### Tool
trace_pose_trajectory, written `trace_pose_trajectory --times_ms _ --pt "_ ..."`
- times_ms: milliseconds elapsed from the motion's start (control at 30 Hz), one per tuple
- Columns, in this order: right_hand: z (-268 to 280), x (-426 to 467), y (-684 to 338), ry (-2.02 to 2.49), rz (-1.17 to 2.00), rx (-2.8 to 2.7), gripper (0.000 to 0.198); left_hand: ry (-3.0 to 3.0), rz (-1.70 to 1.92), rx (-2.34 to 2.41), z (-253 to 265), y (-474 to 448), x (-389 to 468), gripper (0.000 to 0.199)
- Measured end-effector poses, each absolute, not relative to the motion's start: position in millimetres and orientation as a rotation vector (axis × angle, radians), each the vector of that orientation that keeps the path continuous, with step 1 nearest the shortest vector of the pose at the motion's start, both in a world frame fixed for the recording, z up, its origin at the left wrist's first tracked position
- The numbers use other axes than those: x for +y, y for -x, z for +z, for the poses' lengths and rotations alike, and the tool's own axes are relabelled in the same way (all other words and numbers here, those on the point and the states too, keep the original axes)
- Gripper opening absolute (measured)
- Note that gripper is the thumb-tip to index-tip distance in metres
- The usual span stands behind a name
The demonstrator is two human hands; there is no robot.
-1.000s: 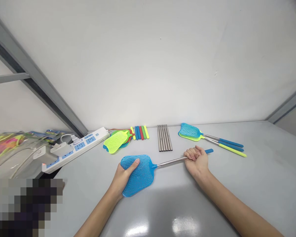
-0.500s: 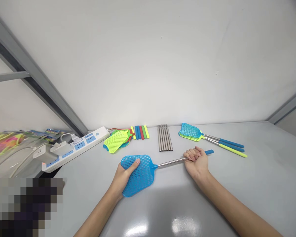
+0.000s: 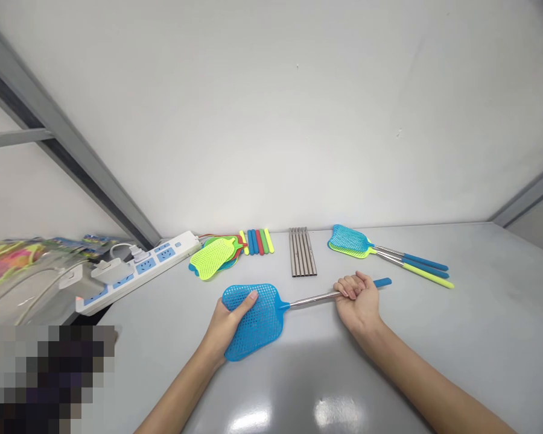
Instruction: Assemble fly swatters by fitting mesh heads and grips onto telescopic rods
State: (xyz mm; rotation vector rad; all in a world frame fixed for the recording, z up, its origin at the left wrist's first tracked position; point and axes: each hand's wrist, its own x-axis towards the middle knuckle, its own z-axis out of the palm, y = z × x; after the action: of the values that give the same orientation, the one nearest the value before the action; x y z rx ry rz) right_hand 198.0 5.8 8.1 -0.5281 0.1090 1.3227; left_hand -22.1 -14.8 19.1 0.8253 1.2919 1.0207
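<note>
A blue fly swatter (image 3: 260,325) with a metal shaft and blue handle lies across both hands above the grey table. My left hand (image 3: 226,328) grips the left edge of its perforated head, thumb on top. My right hand (image 3: 356,299) is wrapped round the shaft close to the handle, palm turned up; the blue handle end sticks out to the right. Behind it lie several metal tubes (image 3: 303,253) side by side. To their left are coloured handle grips (image 3: 259,242) in a row and loose swatter heads (image 3: 213,258) in a stack.
At the back right lie finished-looking swatters (image 3: 350,239) with blue and yellow handles. A white power strip (image 3: 140,271) with plugs and cables runs along the left. Plastic-bagged items (image 3: 18,265) lie beyond it. A wall (image 3: 298,120) closes off the table's back.
My right hand has shifted very slightly left and down along the swatter's shaft. My left hand and the swatter's head have hardly moved.
</note>
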Motion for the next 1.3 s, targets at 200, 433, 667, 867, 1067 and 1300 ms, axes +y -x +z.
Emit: trace_pose_trajectory --times_ms 200,433,667,867,1067,1300 --pt "10 4 -195 0.537 1.313 0.156 0.034 -0.831 1.013 1.301 19 22 -14 0.028" --pt "9 1 -192 0.568 1.304 0.118 0.033 -0.83 1.015 1.293 20 21 -15 0.028" --pt "8 -1 -190 0.578 1.293 0.083 0.033 -0.835 1.012 1.307 19 21 -16 0.028" --pt "6 -1 -189 0.577 1.304 0.144 0.033 -0.755 0.984 1.261 23 17 -18 0.029" --pt "7 -1 -188 0.563 1.303 0.162 0.033 -0.792 1.001 1.304 23 17 -19 0.028" --pt "7 -1 -187 0.581 1.294 0.149 0.033 -0.856 1.019 1.33 23 15 -23 0.026"
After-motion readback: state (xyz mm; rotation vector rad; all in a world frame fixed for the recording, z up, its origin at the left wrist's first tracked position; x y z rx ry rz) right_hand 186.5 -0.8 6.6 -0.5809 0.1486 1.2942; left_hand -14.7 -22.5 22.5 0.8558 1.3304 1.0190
